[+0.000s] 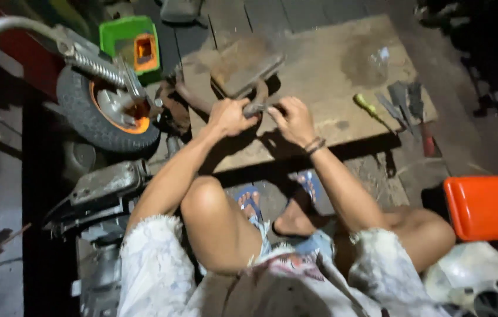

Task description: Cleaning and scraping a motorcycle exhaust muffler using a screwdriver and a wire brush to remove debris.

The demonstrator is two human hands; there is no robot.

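My left hand (232,116) and my right hand (293,119) meet over a rusty metal part (243,66) that lies on a brown wooden board (325,70). Both hands are closed around a small dark piece (259,108) at the near end of that part. What exactly each hand grips is blurred. A bracelet sits on my right wrist. My bare knees and blue sandals (250,202) are below the hands.
A small wheel with an orange rim (108,111) and a spring strut lies at the left. A green box (130,41) stands behind it. A yellow-handled screwdriver (369,108) and several flat tools (404,103) lie on the board's right. An orange container (486,205) is at the right.
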